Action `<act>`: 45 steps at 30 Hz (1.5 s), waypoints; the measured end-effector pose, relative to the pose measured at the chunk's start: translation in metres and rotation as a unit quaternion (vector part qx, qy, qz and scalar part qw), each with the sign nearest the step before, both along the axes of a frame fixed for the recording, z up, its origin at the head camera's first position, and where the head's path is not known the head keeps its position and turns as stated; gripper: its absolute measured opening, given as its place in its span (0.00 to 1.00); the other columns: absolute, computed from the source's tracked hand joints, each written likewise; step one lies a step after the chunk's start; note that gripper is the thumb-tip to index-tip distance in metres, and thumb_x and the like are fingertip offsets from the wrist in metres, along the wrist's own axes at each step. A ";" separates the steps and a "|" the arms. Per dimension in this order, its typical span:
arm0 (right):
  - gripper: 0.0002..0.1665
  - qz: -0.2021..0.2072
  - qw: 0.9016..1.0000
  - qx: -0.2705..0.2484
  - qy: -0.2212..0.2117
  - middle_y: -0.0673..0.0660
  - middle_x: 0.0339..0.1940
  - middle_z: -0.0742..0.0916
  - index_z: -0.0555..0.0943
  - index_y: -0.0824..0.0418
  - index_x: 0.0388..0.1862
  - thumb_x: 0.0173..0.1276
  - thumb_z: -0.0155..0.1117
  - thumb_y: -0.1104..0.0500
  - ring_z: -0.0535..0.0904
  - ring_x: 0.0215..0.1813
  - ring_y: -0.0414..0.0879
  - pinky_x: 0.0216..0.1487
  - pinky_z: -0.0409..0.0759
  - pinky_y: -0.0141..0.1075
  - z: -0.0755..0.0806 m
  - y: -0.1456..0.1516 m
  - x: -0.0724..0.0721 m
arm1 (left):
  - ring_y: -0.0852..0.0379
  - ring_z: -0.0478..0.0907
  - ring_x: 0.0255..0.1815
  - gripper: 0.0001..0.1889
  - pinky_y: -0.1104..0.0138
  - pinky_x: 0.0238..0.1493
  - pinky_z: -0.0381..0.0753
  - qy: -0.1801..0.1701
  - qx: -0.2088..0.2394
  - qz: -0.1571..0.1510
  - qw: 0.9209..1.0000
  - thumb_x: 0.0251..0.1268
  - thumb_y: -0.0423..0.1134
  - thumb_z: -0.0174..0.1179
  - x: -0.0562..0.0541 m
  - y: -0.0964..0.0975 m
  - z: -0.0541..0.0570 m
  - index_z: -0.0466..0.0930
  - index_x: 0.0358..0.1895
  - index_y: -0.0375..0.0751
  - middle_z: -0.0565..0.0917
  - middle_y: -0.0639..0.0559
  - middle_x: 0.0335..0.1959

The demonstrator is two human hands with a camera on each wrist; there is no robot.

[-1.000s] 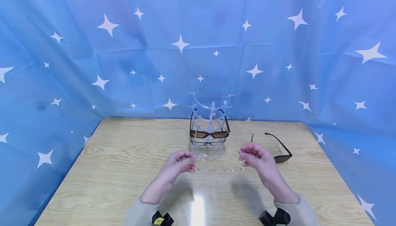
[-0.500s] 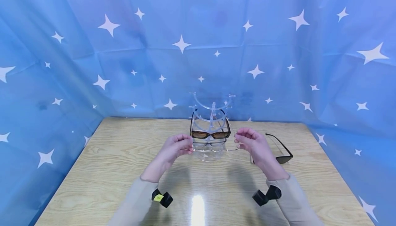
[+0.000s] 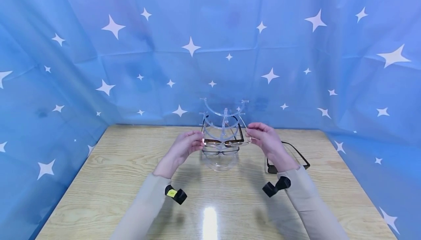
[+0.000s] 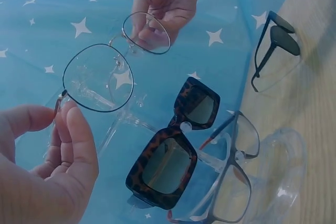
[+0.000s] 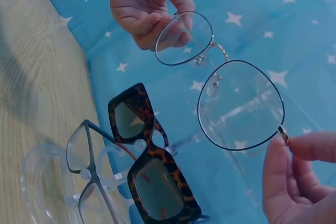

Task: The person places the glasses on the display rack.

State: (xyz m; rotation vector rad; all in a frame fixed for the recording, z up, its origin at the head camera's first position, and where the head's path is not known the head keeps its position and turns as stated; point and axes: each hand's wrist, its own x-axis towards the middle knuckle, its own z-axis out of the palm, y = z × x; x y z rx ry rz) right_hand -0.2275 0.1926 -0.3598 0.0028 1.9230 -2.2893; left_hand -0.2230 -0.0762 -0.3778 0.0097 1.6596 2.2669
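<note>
Both hands hold a pair of thin wire-rimmed eyeglasses (image 4: 98, 78) with round clear lenses. My left hand (image 3: 186, 146) pinches the temple near one hinge between thumb and fingers. At the opposite hinge, my right hand (image 3: 265, 140) pinches the other temple. The glasses are in front of a clear acrylic eyewear stand (image 3: 225, 113), with the temples pointing toward it. Tortoiseshell sunglasses (image 5: 157, 188) sit on the stand, just below the wire pair in the wrist views. Lower down, dark-framed glasses (image 4: 237, 190) with clear lenses also rest on it.
Black sunglasses (image 4: 285, 40) lie on the wooden table (image 3: 125, 181) right of the stand, partly behind the right forearm in the head view. A blue star-patterned cloth (image 3: 158, 64) hangs behind the table. The stand's upper arms rise close to the cloth.
Both hands have carried the wire-rimmed eyeglasses forward and away from the body, from in front of the stand's base up to the level of the tortoiseshell sunglasses. Both grips stay on the temples.
</note>
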 end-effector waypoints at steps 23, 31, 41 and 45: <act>0.07 -0.031 0.998 -0.027 -0.055 0.50 0.27 0.84 0.75 0.60 0.39 0.65 0.58 0.71 0.81 0.33 0.40 0.36 0.80 0.26 0.003 -0.003 -0.042 | 0.65 0.75 0.20 0.16 0.78 0.24 0.77 -0.027 0.042 0.106 0.993 0.65 0.28 0.53 -0.034 0.016 0.007 0.71 0.55 0.24 0.79 0.53 0.22; 0.09 -0.040 0.997 -0.026 -0.068 0.51 0.28 0.83 0.73 0.62 0.43 0.65 0.58 0.70 0.81 0.34 0.41 0.34 0.80 0.25 0.002 -0.007 -0.049 | 0.65 0.75 0.18 0.14 0.78 0.23 0.77 -0.035 0.035 0.135 0.990 0.65 0.28 0.55 -0.043 0.017 -0.001 0.74 0.51 0.25 0.80 0.52 0.22; 0.08 -0.042 0.996 -0.038 -0.074 0.51 0.27 0.83 0.74 0.62 0.39 0.65 0.57 0.72 0.80 0.31 0.40 0.34 0.80 0.25 -0.001 -0.006 -0.050 | 0.66 0.75 0.18 0.17 0.79 0.23 0.77 -0.044 0.016 0.142 0.989 0.64 0.28 0.55 -0.043 0.018 -0.004 0.72 0.54 0.24 0.80 0.51 0.23; 0.08 -0.043 0.995 -0.037 -0.078 0.51 0.27 0.83 0.74 0.61 0.40 0.64 0.58 0.72 0.80 0.31 0.39 0.36 0.80 0.26 -0.003 -0.006 -0.051 | 0.65 0.75 0.18 0.17 0.79 0.23 0.77 -0.046 0.013 0.143 0.989 0.64 0.29 0.55 -0.043 0.019 -0.005 0.71 0.55 0.23 0.80 0.52 0.22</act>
